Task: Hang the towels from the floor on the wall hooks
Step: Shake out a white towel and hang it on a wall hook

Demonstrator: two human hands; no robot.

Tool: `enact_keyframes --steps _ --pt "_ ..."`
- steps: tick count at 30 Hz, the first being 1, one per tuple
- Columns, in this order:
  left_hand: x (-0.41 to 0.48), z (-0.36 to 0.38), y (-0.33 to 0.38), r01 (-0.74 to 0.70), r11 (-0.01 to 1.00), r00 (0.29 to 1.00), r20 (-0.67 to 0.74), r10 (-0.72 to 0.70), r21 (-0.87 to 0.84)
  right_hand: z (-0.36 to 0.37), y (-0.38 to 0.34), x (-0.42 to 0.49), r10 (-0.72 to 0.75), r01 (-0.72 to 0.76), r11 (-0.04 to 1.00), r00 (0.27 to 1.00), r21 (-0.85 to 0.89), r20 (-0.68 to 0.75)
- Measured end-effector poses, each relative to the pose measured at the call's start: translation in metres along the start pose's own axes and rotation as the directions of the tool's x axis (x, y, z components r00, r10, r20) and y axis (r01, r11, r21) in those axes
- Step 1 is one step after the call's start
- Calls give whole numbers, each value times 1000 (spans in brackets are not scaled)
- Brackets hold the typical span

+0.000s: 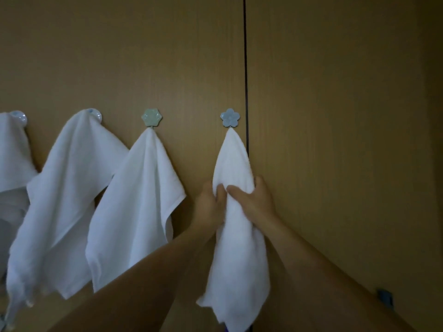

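Two hands, the left hand (211, 200) and right hand (254, 200), clutch the towel (238, 248) around its middle, below the blue flower hook (230, 117) where I see its tip caught. I'd release gently, without tugging down, so it doesn't slip off.

On the wall (335, 116) the leftmost towel (12, 159), second towel (64, 200) and third towel (141, 200) hung side by side left of the rightmost towel (237, 259), which hung below the rightmost hook (230, 117), just left of the seam (245, 68), with the left hand (211, 200) gripping its left side and the right hand (254, 200) its right.
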State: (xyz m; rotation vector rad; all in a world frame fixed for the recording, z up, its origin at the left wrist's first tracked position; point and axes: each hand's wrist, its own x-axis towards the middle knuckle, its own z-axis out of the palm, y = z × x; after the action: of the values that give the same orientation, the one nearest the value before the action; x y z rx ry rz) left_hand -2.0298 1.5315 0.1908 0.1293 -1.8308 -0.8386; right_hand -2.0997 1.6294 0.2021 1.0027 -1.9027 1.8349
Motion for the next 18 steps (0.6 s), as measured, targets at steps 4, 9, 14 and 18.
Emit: enact_keyframes --steps 4,9,14,18 --pt "-31 4 -27 59 995 998 6 -59 83 9 19 -19 -46 43 997 998 -68 -36" --pt "-50 -1 -21 153 988 988 -23 -153 5 10 28 -44 -36 34 997 999 -68 -37" --pt "-88 -28 -15 138 989 986 89 -143 56 -3 37 -96 27 -21 984 999 -176 34" --pt "-130 -64 -1 178 983 962 205 -181 35 -12 26 -149 110 -110 961 994 -255 -16"
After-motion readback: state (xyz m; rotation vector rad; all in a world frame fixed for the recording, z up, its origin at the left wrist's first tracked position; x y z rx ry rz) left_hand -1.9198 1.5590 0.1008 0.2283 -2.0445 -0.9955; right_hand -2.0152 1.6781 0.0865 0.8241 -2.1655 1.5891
